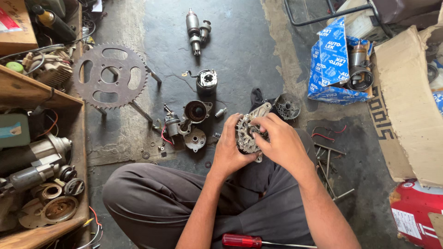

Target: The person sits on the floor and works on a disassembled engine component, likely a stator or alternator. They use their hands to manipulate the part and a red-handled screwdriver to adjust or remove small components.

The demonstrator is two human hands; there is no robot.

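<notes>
Metal is what both hands are busy with — a round grey alternator housing [248, 131] held up over the person's lap. The left hand [228, 150] is wrapped tight around its left side and bottom, and the right hand [281, 140] is closed over its right side, with the fingertips pinching at the middle of the part. To do this well, it looks best for the left hand to keep the part steady while the right fingers work slowly at the centre, since small bits could drop and roll away. Holding it low over the lap would help catch anything that slips. A red-handled screwdriver [251, 240] lies across the person's leg, close by if needed. The person sits on a dark, stained concrete floor [240, 50]. Just past the hands lie other pieces — a cup-shaped motor part [197, 111], a round vented cover [288, 106] and a long starter shaft [196, 30] farther off. A big toothed sprocket [110, 76] rests to the left, near a wooden shelf [27, 90] full of old motors and wires. To the right sit a blue and white box [330, 60], flat brown cardboard [410, 106] and some thin metal rods [327, 159].
</notes>
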